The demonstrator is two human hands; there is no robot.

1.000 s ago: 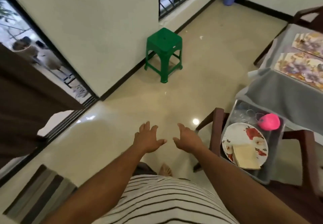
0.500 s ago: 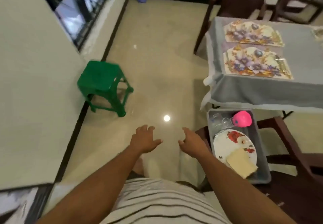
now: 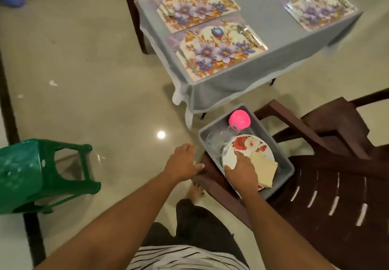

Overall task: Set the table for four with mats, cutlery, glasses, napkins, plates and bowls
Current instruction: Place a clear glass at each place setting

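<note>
A: Where's the stuff to lay out?
B: Grey bin point(image 3: 282, 160) on the brown chair point(image 3: 336, 164), near right. Floral plates point(image 3: 242, 147) in it, napkins point(image 3: 264, 169) stacked on the plates' right part, clear glasses point(image 3: 219, 139) at the far-left corner, something pink point(image 3: 239, 120), maybe a bowl, at the far end.
A: Hands?
B: Right hand point(image 3: 242, 172) is over the plates, fingers spread and pointing down onto the near-left part of the top plate, touching or just about. Not clamped on anything I can see. Left hand point(image 3: 183, 162) hangs just outside the bin's left wall, fingers loosely curved, holding nothing.
A: Key relation?
B: Napkins lie just right of the right hand, touching or nearly. Glasses are just beyond its fingertips, far-left. Plate rim is directly under it. So the right hand is nearer to everything; the left would have to cross the bin wall.
A: Table?
B: Table point(image 3: 263, 13) far, grey cloth, four floral mats point(image 3: 219, 48), cutlery point(image 3: 248, 33) on at least three of them; the fourth is cut off by the frame. No plates, glasses or napkins there yet.
A: Stage?
B: My guess is mats and cutlery done, fetching the next lot from the bin. Which item, can't tell.
</note>
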